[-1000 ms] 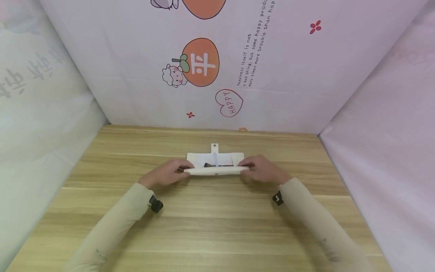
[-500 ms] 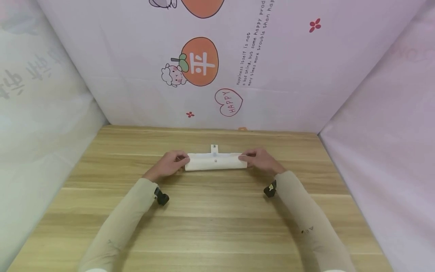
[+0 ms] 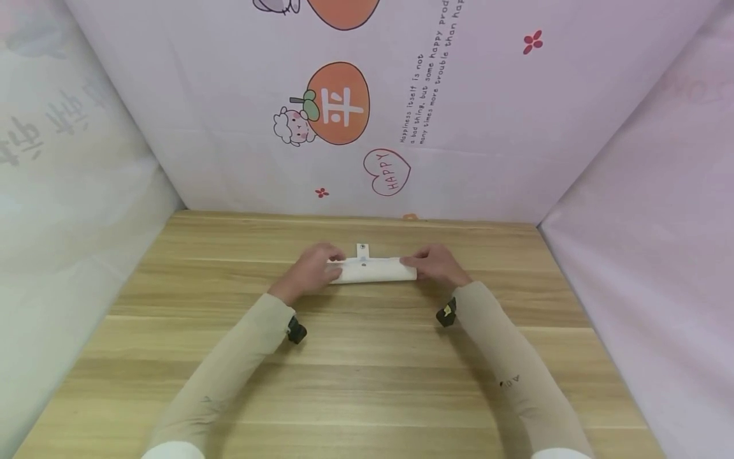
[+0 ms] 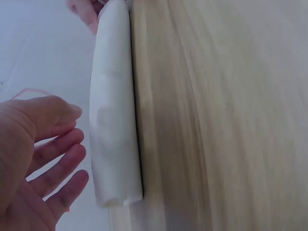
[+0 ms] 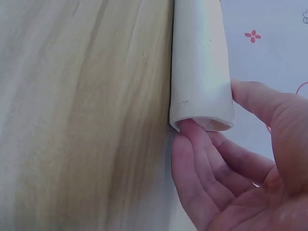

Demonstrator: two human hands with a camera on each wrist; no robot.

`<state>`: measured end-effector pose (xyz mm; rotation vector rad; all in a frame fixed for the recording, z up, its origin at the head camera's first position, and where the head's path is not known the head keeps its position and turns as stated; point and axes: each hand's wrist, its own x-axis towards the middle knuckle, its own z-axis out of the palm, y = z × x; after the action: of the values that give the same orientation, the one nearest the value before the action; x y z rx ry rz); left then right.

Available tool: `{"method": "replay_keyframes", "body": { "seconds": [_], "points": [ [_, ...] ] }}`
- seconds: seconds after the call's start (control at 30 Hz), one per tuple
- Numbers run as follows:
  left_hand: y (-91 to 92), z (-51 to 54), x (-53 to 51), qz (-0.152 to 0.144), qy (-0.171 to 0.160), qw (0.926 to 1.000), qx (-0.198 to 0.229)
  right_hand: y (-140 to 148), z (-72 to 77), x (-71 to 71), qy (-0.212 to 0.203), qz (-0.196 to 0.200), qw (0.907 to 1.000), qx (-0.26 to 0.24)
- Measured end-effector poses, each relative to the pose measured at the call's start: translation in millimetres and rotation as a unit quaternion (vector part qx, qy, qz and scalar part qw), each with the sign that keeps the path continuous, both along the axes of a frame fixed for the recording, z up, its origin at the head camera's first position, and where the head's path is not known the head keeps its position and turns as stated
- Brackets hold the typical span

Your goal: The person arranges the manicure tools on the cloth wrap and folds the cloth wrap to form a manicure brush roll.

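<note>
A white roll-up pouch [image 3: 375, 271] lies folded into a flat roll toward the back of the wooden table. Its snap strap [image 3: 362, 250] sticks out behind, and a metal snap shows on the roll's upper face. My left hand [image 3: 314, 269] is at the left end; in the left wrist view its thumb and loosely bent fingers stand apart from the white roll [image 4: 114, 106]. At the other end my right hand [image 3: 440, 264] grips the pouch, thumb along its side and fingertips at the hollow opening. The pouch's contents are hidden.
The wooden table [image 3: 355, 370] is bounded at the back by a white printed cloth wall [image 3: 470, 166]. Cloth walls also stand on the left [image 3: 86, 178] and right [image 3: 648, 210]. Black wrist cameras hang below both sleeves.
The pouch has been rolled away from me, covering the black item seen inside earlier. My left hand has come off the left edge and moved right; the right hand stays at its end.
</note>
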<state>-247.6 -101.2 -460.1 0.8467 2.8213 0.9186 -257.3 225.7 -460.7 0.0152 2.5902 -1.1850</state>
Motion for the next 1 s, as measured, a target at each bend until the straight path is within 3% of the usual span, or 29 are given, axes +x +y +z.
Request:
{"method": "replay_keyframes", "body": {
  "seconds": [0.17, 0.3, 0.4, 0.57, 0.7, 0.9, 1.0],
  "points": [
    [15.3, -6.3, 4.3, -0.012, 0.011, 0.999, -0.043, -8, 3.5, 0.0, 0.035, -0.006, 0.9971, 0.068],
    [17.3, -12.7, 5.5, -0.008, 0.007, 0.9986, -0.051, -14, 3.4, -4.5, 0.071, 0.021, 0.9891, 0.127],
    [17.4, -14.3, 7.0, -0.008, 0.008, 0.9987, -0.05, -19, 6.3, -10.6, 0.098, 0.05, 0.98, 0.166],
    [16.5, -15.6, 8.4, -0.004, 0.013, 0.9986, -0.05, -38, 24.1, -20.9, 0.13, 0.108, 0.9637, 0.207],
    [17.1, -17.0, 7.1, -0.008, 0.013, 0.9986, -0.05, -57, 32.2, -31.6, 0.157, 0.186, 0.9404, 0.237],
    [16.6, -18.5, 5.8, -0.016, 0.02, 0.9991, -0.032, -85, 22.9, -43.6, 0.193, 0.252, 0.915, 0.249],
    [16.1, -19.5, 4.9, -0.018, 0.015, 0.9993, -0.029, -94, 11.7, -48.0, 0.203, 0.254, 0.9127, 0.248]
  ]
}}
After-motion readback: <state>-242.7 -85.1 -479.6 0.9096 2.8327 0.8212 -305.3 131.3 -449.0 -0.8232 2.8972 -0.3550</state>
